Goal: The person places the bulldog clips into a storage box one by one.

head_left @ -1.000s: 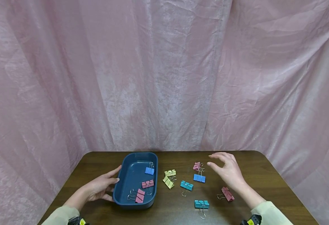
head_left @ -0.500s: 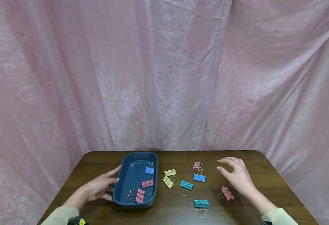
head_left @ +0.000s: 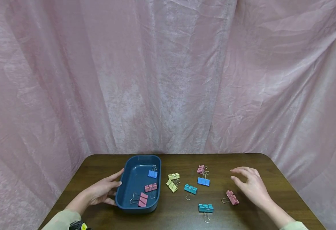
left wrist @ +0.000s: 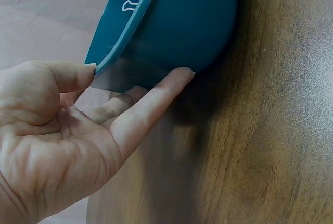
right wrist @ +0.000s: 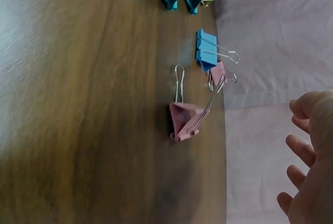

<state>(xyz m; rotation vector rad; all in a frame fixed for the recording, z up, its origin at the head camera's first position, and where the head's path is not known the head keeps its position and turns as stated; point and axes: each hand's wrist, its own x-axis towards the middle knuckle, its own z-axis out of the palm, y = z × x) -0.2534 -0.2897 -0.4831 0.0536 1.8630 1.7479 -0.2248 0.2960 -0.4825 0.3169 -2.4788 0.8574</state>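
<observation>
At the left, my left hand [head_left: 103, 191] touches the outer side of a blue tray [head_left: 119, 196], its fingers spread along the wall. In the left wrist view the thumb [left wrist: 78, 76] meets the rim and a fingertip lies against the wall. Inside the tray are a blue binder clip [head_left: 152, 174] and two pink binder clips [head_left: 150, 188]. My right hand [head_left: 252, 185] hovers over the table's right part, holding nothing, its thumb and fingers apart. Nearest to it lies a pink binder clip [head_left: 232, 197], below and left of the fingers, not touched.
Between tray and right hand lie two yellow binder clips [head_left: 172, 186], two teal binder clips [head_left: 190, 189], a blue binder clip [head_left: 203, 181] and a pink binder clip [head_left: 201, 169]. A pink curtain [head_left: 168, 80] hangs behind the wooden table [head_left: 99, 164].
My right hand has moved right and toward the table's near side, away from the blue and pink binder clips at the back. The left hand and tray have stayed put.
</observation>
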